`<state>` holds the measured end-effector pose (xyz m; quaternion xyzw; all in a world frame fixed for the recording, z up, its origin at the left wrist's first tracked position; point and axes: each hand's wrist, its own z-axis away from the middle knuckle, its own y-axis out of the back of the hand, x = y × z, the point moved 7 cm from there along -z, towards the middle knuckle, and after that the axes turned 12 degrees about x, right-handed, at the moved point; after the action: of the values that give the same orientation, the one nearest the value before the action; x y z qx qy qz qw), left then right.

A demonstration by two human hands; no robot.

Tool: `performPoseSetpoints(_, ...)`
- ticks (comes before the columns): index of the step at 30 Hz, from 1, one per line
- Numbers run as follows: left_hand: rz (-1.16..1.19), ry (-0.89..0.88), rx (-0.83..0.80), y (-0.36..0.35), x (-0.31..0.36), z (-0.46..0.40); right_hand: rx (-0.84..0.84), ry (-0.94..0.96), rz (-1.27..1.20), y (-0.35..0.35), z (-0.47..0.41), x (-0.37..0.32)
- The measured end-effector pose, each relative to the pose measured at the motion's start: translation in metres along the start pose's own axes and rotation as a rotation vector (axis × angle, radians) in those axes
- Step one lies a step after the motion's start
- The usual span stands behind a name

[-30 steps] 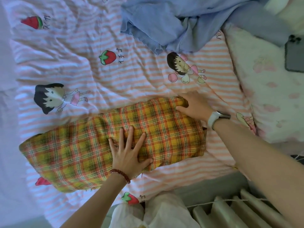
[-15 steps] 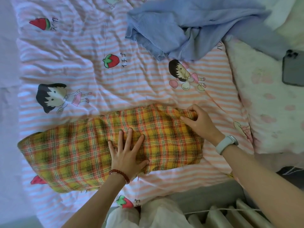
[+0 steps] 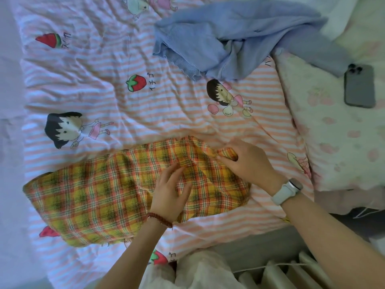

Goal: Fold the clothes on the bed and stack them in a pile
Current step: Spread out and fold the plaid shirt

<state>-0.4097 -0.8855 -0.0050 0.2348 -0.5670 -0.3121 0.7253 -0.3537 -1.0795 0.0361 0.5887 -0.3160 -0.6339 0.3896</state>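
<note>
1. The yellow plaid garment [image 3: 116,195] is lying folded into a long strip near the front edge of the striped bedsheet [image 3: 145,113], and the blue garment [image 3: 235,36] is sitting crumpled further back, unfolded.
2. The left hand [image 3: 169,195] is resting on the plaid with its fingers bunching the cloth a bit, while the right hand [image 3: 248,161] is pinching the far right corner.
3. The fabric is looking thin, light and floppy, so I'd say grabbing corners and edges is the way, smoothing as you go.
</note>
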Motion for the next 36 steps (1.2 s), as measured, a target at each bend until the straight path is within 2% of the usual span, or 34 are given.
performPoseSetpoints(4,0.206,0.218,0.001,0.013,-0.019,0.0,-0.092,0.006,0.026,-0.009,-0.009,-0.027)
performPoseSetpoints(9,-0.067,0.172,0.107,0.051,-0.061,-0.004,-0.113,-0.025,0.242,-0.017,-0.017,-0.034)
performPoseSetpoints(11,-0.163,0.164,0.081,0.064,-0.078,-0.011,-0.078,-0.033,0.218,-0.02,-0.015,-0.045)
performPoseSetpoints(14,-0.119,0.103,0.022,0.068,-0.08,-0.02,-0.072,-0.005,0.149,-0.031,-0.009,-0.069)
performPoseSetpoints(16,-0.002,0.089,-0.029,0.063,-0.071,-0.021,-0.108,0.003,0.139,-0.036,-0.009,-0.084)
performPoseSetpoints(18,0.222,0.173,-0.069,0.06,-0.065,-0.016,-0.177,-0.054,0.034,-0.039,-0.013,-0.096)
performPoseSetpoints(20,0.541,0.365,-0.078,0.058,-0.069,-0.003,-0.278,-0.119,-0.13,-0.047,-0.017,-0.115)
performPoseSetpoints(23,0.926,0.691,0.01,0.065,-0.091,0.021,-0.412,-0.121,-0.245,-0.069,-0.025,-0.154)
performPoseSetpoints(26,1.165,0.843,0.08,0.085,-0.119,0.042,-0.559,-0.152,-0.33,-0.101,-0.024,-0.2)
performPoseSetpoints(30,1.291,0.935,0.167,0.117,-0.158,0.059,-0.72,-0.237,-0.377,-0.147,-0.015,-0.254)
performPoseSetpoints(32,1.298,0.975,0.211,0.132,-0.175,0.066,-0.8,-0.343,-0.447,-0.162,-0.01,-0.277)
performPoseSetpoints(34,1.289,0.933,0.232,0.139,-0.177,0.064,-0.826,-0.468,-0.582,-0.165,-0.012,-0.28)
performPoseSetpoints(36,1.306,0.891,0.272,0.156,-0.194,0.075,-0.794,-0.443,-0.669,-0.173,-0.015,-0.301)
